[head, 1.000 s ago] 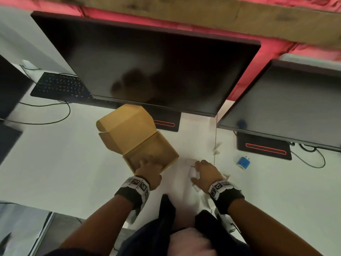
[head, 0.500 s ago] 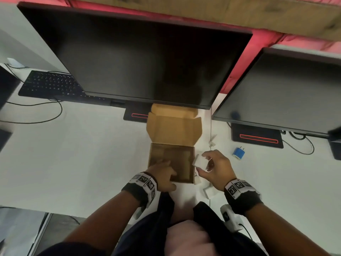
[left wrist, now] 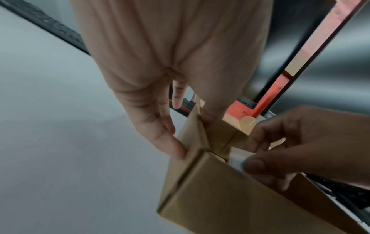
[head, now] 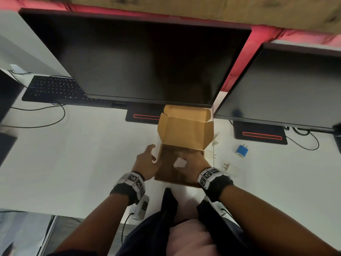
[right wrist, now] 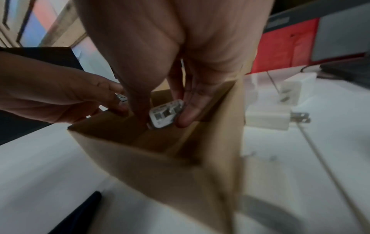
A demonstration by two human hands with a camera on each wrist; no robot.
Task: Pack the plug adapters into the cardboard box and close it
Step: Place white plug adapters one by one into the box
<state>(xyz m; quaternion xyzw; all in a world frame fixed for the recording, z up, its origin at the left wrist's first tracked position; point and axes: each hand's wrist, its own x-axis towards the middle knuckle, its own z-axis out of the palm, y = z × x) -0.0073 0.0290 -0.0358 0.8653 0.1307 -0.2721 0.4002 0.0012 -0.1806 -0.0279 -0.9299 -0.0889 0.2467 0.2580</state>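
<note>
You are only starting the packing: the brown cardboard box (head: 181, 163) is standing open on the white counter (head: 83, 163), its lid flap (head: 186, 133) leaning back toward the black monitor (head: 140, 60), and I cannot make out any adapter already lying on its floor. Your right hand (head: 193, 163) is reaching down inside the box, carrying the first one, a small white plug adapter with a printed label (right wrist: 166, 114). The thumb and fingers (right wrist: 188, 114) of that hand are pinching it from opposite sides, the labelled face turned up toward the wrist camera. It is sitting below the box rim and above the floor, so it is not yet set down.

Your left hand (head: 147, 161) is steadying the box from outside. Its fingers (left wrist: 160, 134) are lying relaxed and slightly spread, the tips touching the left wall near the hinge corner, curling round nothing.

Plenty is remaining. Just beyond the right wall, to the right of your pinching fingers, at least two more white block-shaped plug adapters (right wrist: 268, 118) are lying on the counter, prongs pointing away from the box, and a blue plug adapter (head: 241, 150) is standing farther right, near the neighbouring monitor's base (head: 260, 133). After those are going in, the lid is still needing to be folded down and tucked.
</note>
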